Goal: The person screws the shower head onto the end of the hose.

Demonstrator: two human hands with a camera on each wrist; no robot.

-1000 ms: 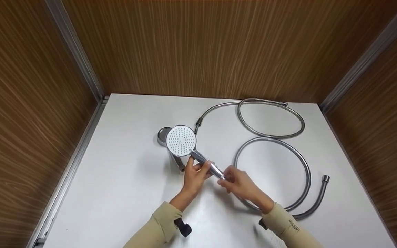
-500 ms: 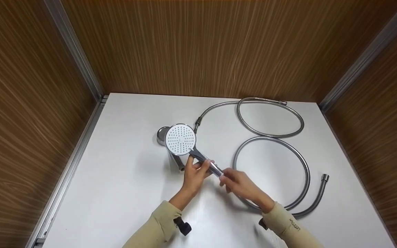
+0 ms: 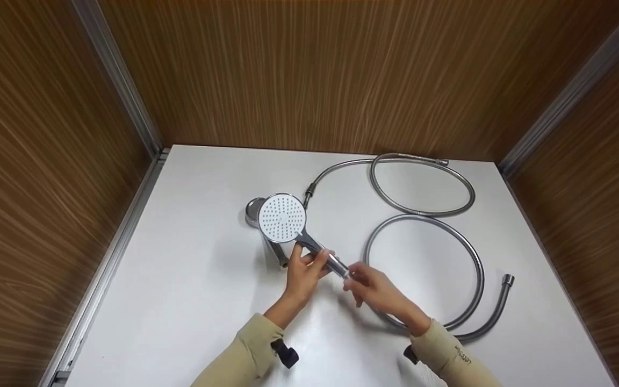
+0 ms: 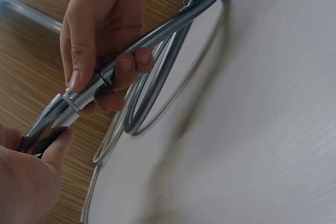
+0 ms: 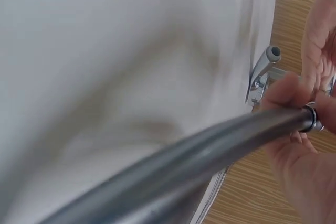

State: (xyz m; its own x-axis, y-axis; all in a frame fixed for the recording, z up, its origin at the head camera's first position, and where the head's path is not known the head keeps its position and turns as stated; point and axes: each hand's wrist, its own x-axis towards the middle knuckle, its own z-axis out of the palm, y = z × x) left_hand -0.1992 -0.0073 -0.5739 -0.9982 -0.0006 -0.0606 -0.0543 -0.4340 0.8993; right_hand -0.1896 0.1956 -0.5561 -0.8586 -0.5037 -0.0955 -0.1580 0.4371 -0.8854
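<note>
In the head view a hand shower (image 3: 282, 217) with a round white spray face is held up over the table, its chrome handle slanting down to the right. My left hand (image 3: 304, 277) grips that handle. At the handle's lower end, my right hand (image 3: 376, 290) pinches the metal end fitting (image 4: 86, 94) of a grey shower hose (image 3: 481, 279). The left wrist view shows the fitting lined up with the handle and right at its end. From there the hose runs under my right wrist into a loop; its other end lies free at the right.
Behind the hand shower lies a second shower head (image 3: 254, 211), partly hidden, its handle pointing toward me. A thinner metal hose (image 3: 470, 193) is coiled at the back right of the white table (image 3: 180, 301). Wood-grain panels (image 3: 309, 75) enclose the back and sides.
My right hand's fingers have shifted slightly around the hose fitting at the handle's end. The left hand and the hand shower have stayed nearly still.
</note>
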